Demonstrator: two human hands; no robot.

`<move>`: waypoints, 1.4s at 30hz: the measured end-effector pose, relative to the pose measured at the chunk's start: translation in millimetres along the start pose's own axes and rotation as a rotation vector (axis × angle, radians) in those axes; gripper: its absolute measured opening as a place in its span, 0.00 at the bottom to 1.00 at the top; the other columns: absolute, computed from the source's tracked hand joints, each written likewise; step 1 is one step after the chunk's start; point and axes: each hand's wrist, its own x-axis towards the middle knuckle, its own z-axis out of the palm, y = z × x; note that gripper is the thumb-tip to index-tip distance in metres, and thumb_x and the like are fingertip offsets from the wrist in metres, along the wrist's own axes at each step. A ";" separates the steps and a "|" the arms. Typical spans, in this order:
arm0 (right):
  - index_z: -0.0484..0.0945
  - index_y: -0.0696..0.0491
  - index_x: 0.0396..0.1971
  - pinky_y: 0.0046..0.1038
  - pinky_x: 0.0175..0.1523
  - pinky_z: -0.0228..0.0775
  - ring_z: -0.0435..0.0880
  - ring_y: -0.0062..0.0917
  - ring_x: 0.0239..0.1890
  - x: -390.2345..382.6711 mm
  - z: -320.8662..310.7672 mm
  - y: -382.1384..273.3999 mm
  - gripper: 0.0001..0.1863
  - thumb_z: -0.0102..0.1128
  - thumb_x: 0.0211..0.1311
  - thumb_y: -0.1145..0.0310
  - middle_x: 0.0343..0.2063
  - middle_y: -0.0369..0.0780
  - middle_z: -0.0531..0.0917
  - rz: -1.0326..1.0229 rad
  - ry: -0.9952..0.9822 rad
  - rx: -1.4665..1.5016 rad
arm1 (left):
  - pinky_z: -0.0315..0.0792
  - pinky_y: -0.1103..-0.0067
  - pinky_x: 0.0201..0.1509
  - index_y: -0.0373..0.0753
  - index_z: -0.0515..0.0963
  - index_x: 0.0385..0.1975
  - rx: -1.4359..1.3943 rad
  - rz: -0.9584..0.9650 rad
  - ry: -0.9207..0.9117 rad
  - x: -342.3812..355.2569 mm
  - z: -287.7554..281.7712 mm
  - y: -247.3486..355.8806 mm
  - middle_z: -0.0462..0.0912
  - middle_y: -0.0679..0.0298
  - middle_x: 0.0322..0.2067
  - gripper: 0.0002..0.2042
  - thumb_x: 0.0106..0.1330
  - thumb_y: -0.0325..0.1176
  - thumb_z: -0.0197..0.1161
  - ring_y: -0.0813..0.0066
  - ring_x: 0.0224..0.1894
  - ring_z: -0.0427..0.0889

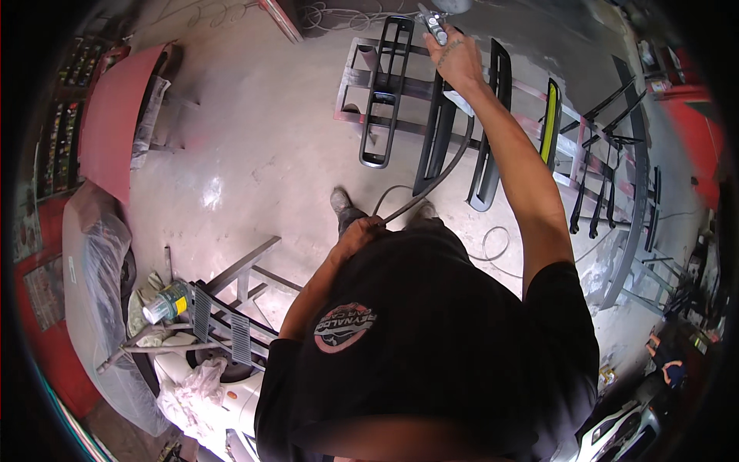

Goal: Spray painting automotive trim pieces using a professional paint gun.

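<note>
My right hand (458, 61) is stretched far forward, its fingers wrapped round a silver spray gun (434, 28). The gun is over the far ends of several long black trim panels, including an open slotted one (368, 131) and a solid one (433, 146). These panels lie across a pale metal rack (351, 86). From under my right wrist a dark hose (443, 179) curves back toward my body. Low at my waist, my left hand (360, 232) is closed on that hose, though its fingers are partly hidden.
Further right on the rack are a yellow-green strip (550, 127) and several thin black arms (596, 189). Thin hose loops (496, 242) lie on the floor. A red panel (115, 115) and metal stand (242, 269) are left; another person (672, 369) is lower right.
</note>
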 end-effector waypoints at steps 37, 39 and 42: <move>0.83 0.57 0.41 0.46 0.44 0.76 0.83 0.56 0.39 -42.6 84.4 -160.4 0.15 0.62 0.65 0.60 0.28 0.59 0.83 0.294 -0.204 -0.246 | 0.75 0.61 0.59 0.36 0.82 0.45 0.404 0.343 -0.614 17.8 -244.0 -31.5 0.86 0.47 0.43 0.18 0.54 0.27 0.57 0.47 0.50 0.83; 0.83 0.58 0.40 0.47 0.46 0.77 0.85 0.55 0.39 -26.1 98.9 -139.9 0.17 0.63 0.64 0.58 0.29 0.59 0.84 0.200 -0.097 -0.276 | 0.75 0.62 0.58 0.36 0.82 0.46 0.401 0.300 -0.598 15.8 -243.6 -33.7 0.86 0.47 0.43 0.16 0.56 0.27 0.59 0.48 0.50 0.83; 0.84 0.58 0.41 0.47 0.47 0.78 0.85 0.55 0.39 3.7 113.6 -148.3 0.19 0.63 0.63 0.56 0.30 0.59 0.85 0.177 0.020 -0.358 | 0.75 0.64 0.56 0.37 0.82 0.46 0.363 0.223 -0.502 7.5 -240.5 -30.6 0.86 0.48 0.41 0.14 0.60 0.30 0.63 0.50 0.48 0.84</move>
